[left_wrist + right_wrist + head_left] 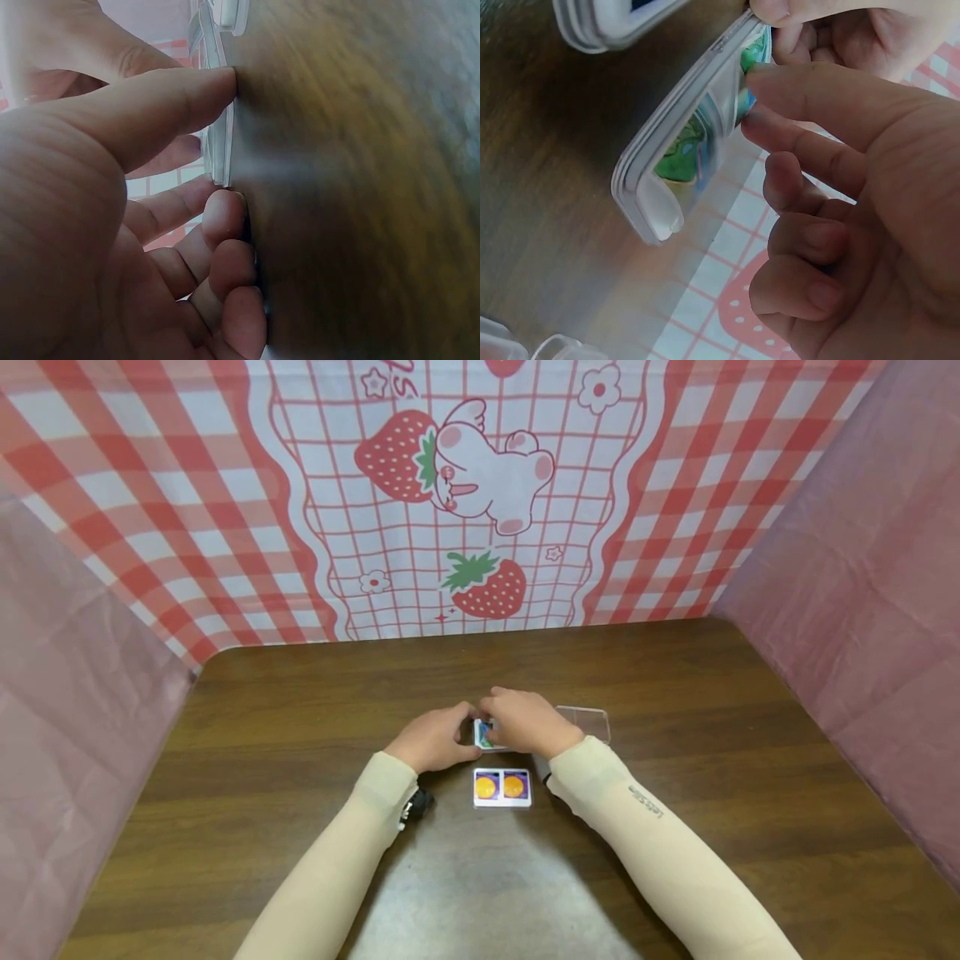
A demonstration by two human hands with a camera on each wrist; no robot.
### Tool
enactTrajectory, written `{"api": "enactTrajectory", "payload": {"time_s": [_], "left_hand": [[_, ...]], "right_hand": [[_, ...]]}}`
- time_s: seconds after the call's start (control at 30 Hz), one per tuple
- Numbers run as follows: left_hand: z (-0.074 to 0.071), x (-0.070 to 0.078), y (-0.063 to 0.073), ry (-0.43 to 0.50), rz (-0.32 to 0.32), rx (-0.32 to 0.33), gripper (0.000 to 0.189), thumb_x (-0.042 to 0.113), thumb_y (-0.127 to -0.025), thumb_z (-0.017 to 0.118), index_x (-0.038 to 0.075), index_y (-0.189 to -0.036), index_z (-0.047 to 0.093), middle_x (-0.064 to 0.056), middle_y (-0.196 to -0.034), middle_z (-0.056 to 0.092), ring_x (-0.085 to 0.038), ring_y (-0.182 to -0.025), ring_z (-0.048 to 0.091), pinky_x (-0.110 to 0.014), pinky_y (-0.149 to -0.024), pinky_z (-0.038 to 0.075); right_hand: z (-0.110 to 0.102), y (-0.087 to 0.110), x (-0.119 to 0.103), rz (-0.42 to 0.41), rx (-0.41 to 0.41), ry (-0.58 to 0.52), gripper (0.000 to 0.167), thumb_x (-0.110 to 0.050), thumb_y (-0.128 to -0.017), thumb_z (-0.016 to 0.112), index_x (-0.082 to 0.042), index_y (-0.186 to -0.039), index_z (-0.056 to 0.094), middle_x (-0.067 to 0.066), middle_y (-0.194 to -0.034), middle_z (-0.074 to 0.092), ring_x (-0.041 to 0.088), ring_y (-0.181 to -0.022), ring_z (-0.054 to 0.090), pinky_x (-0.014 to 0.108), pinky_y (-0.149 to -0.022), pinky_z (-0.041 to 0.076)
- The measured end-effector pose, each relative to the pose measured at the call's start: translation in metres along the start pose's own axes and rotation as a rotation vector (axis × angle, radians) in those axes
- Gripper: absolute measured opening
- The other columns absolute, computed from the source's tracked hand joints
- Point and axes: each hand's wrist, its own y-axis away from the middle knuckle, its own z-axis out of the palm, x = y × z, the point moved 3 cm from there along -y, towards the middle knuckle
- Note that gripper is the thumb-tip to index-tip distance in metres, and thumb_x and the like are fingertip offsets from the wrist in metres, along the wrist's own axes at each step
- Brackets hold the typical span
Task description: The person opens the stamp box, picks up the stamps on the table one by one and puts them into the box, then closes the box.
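Observation:
A flat clear-and-white plastic case [634, 176] lies on the table with green-and-blue picture pieces in its compartments. My left hand [435, 739] holds this case at its left end, thumb on the near edge and fingers at the far side. Over the case, my right hand [525, 720] pinches a green-and-blue picture piece [751, 60] between thumb and index finger, at the end by the left hand. The other right fingers are curled loosely. From the head view, the right hand hides most of the case.
Nearer the body lies a second case [502, 803] with two orange-on-purple pictures. A clear, lid-like plastic piece [600, 727] lies just right of the right hand. The wooden table [300, 693] meets a strawberry-print cloth [487, 527] at the back.

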Motion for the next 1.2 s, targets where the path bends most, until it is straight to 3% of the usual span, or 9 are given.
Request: {"api": "enactTrajectory", "payload": {"time_s": [0.43,0.6,0.8,0.97,1.2], "left_hand": [[-0.002,0.0,0.002,-0.002,-0.001,0.0,0.055,0.037,-0.094,0.077,0.015,-0.14,0.057,-0.006,-0.119,0.069,-0.02,-0.1,0.065,-0.043,-0.089,0.053],[-0.001,0.0,0.002,0.0,-0.014,-0.006,0.055,0.038,-0.094,0.077,0.015,-0.139,0.057,-0.005,-0.115,0.069,-0.019,-0.098,0.065,-0.042,-0.087,0.053],[0.0,0.0,0.0,0.003,-0.029,-0.008,0.056,0.04,-0.093,0.077,0.017,-0.139,0.056,-0.003,-0.1,0.066,-0.017,-0.089,0.061,-0.039,-0.08,0.051],[-0.001,-0.001,0.001,0.0,-0.043,-0.008,0.057,0.04,-0.093,0.078,0.017,-0.14,0.056,-0.002,-0.099,0.066,-0.016,-0.09,0.062,-0.039,-0.081,0.052],[0.001,0.0,0.003,0.004,-0.037,-0.016,0.058,0.04,-0.094,0.077,0.016,-0.143,0.055,-0.001,-0.097,0.065,-0.016,-0.09,0.062,-0.039,-0.082,0.052]], "right_hand": [[0.002,-0.003,0.001,0.006,-0.015,-0.023,0.028,-0.017,-0.092,0.078,-0.009,-0.119,0.073,0.005,-0.103,0.064,0.017,-0.083,0.061,0.038,-0.078,0.056],[-0.006,0.004,0.005,-0.012,-0.006,-0.064,0.028,-0.017,-0.096,0.074,-0.011,-0.123,0.072,0.005,-0.109,0.064,0.017,-0.088,0.063,0.038,-0.081,0.056],[-0.023,0.026,0.031,0.024,0.08,-0.1,0.027,-0.019,-0.097,0.074,-0.01,-0.121,0.071,0.005,-0.114,0.064,0.021,-0.099,0.067,0.04,-0.086,0.057],[-0.03,0.042,0.056,0.062,0.169,-0.136,0.031,-0.02,-0.095,0.076,-0.007,-0.123,0.071,0.009,-0.116,0.063,0.023,-0.099,0.066,0.043,-0.085,0.056],[-0.019,0.059,0.082,0.14,0.164,-0.213,0.033,-0.021,-0.095,0.076,-0.007,-0.125,0.07,0.008,-0.121,0.063,0.026,-0.105,0.065,0.046,-0.089,0.055]]}}
